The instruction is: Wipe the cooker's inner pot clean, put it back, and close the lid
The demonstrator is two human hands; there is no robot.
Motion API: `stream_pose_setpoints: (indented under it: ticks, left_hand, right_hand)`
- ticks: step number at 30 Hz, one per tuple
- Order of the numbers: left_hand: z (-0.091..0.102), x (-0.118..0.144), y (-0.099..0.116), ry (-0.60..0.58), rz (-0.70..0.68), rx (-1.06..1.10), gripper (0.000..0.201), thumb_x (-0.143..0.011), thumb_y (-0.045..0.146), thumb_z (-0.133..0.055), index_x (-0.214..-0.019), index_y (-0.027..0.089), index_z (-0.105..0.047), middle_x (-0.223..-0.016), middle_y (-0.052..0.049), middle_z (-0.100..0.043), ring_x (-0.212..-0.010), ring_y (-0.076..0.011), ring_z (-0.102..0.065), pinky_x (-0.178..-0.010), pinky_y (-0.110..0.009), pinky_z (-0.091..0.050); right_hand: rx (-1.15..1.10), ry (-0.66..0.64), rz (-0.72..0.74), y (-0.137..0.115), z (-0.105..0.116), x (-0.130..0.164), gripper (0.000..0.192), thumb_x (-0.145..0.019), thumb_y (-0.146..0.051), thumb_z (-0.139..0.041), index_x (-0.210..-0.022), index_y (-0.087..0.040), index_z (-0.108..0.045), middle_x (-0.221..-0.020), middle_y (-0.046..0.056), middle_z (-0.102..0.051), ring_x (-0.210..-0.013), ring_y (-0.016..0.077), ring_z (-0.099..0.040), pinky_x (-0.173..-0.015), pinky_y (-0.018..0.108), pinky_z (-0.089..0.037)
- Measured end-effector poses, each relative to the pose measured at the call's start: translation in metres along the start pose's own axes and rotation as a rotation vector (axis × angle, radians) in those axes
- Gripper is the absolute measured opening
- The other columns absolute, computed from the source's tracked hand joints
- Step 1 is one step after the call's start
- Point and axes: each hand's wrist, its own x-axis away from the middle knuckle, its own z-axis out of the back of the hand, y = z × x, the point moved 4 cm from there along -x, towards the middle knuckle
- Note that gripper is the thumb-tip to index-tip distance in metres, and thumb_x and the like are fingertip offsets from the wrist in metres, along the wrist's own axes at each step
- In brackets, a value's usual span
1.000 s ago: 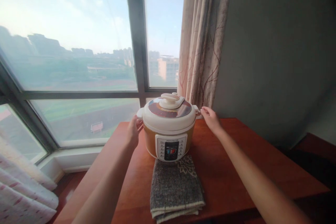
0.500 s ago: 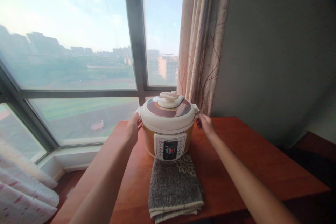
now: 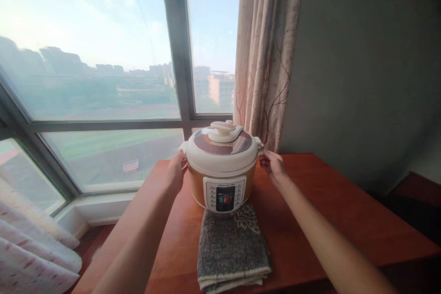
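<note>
An electric pressure cooker point(image 3: 222, 161) with a white lid, gold body and front control panel stands upright in front of me, its lid on. My left hand point(image 3: 177, 170) is closed on the side handle at its left. On the opposite side, my right hand point(image 3: 274, 165) has its fingers curled around the right handle. A folded grey towel point(image 3: 232, 250) with a pale leaf pattern lies just in front of the cooker, its far end against the base. The fingertips under both handles are partly hidden.
The cooker and towel are on a reddish-brown wooden table point(image 3: 310, 202). Behind it are a large window point(image 3: 103, 78) and a beige curtain point(image 3: 265, 55). A dark wall point(image 3: 354, 78) rises at the right, and a pale spotted cloth point(image 3: 31, 252) hangs at the lower left.
The view has shifted slightly, so everything sits a little further right and lower. Both hands keep their hold on the handles; the cooker shows no clear movement on the table.
</note>
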Motion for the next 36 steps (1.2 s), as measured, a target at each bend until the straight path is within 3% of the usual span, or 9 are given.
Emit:
stream_pose_setpoints:
  ticks: [5,11,18,23,31,36]
  left_hand:
    - [-0.004,0.003,0.002,-0.015,0.057,0.033,0.04,-0.071,0.048,-0.071,-0.095,0.017,-0.068,-0.103,-0.009,-0.072,-0.101,-0.0245,-0.064,-0.076,-0.03,-0.046]
    - [-0.025,0.004,-0.008,-0.097,0.078,0.112,0.038,-0.066,0.043,-0.075,-0.095,0.019,-0.065,-0.097,-0.005,-0.069,-0.09,-0.0184,-0.062,-0.076,-0.027,-0.045]
    - [-0.074,-0.001,-0.044,-0.164,0.121,0.178,0.033,-0.067,0.041,-0.07,-0.092,0.022,-0.06,-0.092,-0.002,-0.062,-0.089,-0.0176,-0.06,-0.073,-0.026,-0.045]
    - [-0.113,0.008,-0.065,-0.229,0.138,0.196,0.032,-0.07,0.04,-0.066,-0.097,0.024,-0.058,-0.1,-0.003,-0.062,-0.094,-0.0178,-0.059,-0.074,-0.026,-0.046]
    - [-0.16,0.033,-0.082,-0.317,0.182,0.156,0.04,-0.074,0.033,-0.061,-0.114,0.031,-0.058,-0.115,-0.003,-0.062,-0.101,-0.0171,-0.058,-0.076,-0.026,-0.044]
    - [-0.179,0.047,-0.082,-0.345,0.171,0.137,0.045,-0.076,0.034,-0.062,-0.121,0.031,-0.057,-0.117,-0.004,-0.064,-0.105,-0.0191,-0.06,-0.081,-0.028,-0.046]
  right_hand:
    - [-0.093,0.027,-0.029,0.003,0.007,-0.009,0.029,-0.055,-0.04,-0.079,-0.065,-0.017,-0.064,-0.056,-0.001,-0.061,-0.043,0.0064,-0.047,-0.04,0.018,-0.036]
    - [-0.118,0.08,-0.022,-0.004,0.026,-0.025,0.024,-0.055,-0.033,-0.078,-0.061,-0.017,-0.061,-0.051,-0.003,-0.058,-0.041,0.0058,-0.044,-0.037,0.017,-0.033]
    - [-0.086,0.18,0.048,-0.038,0.067,-0.043,0.022,-0.058,-0.03,-0.076,-0.061,-0.016,-0.059,-0.051,-0.005,-0.055,-0.041,0.005,-0.042,-0.036,0.015,-0.033]
    - [-0.037,0.288,0.086,-0.062,0.101,-0.047,0.018,-0.062,-0.025,-0.072,-0.061,-0.016,-0.057,-0.05,-0.005,-0.053,-0.041,0.0051,-0.041,-0.035,0.015,-0.032]
    - [-0.004,0.472,0.092,-0.075,0.157,-0.049,0.015,-0.073,-0.017,-0.064,-0.062,-0.016,-0.055,-0.051,-0.005,-0.05,-0.044,0.0067,-0.041,-0.037,0.018,-0.03]
    - [0.02,0.532,0.081,-0.078,0.183,-0.045,0.016,-0.074,-0.015,-0.063,-0.061,-0.017,-0.054,-0.051,-0.004,-0.048,-0.045,0.0078,-0.04,-0.038,0.02,-0.03]
